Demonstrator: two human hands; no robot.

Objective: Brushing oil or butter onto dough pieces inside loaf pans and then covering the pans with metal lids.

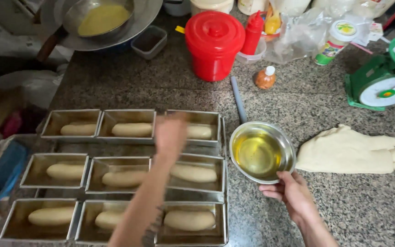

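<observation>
Two hands: left (pixel 170 133) outstretched over loaf tins (pixel 126 176), right (pixel 293 192) gripping oil bowl (pixel 261 153).

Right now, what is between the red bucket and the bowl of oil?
In the head view, a grey stick lies on the stone counter between the red bucket and the bowl of oil, reaching the bowl's rim.

I see nine rectangular metal loaf tins (pixel 65 171) in three rows at the tabletop's (pixel 344 206) nine o'clock side, each with a pale dough log (pixel 193 173) in it. At their three o'clock sits a round steel bowl of yellow oil (pixel 261 152), then a flat sheet of pale dough (pixel 350 151). At twelve o'clock stands a red lidded plastic bucket (pixel 214 43).
</observation>
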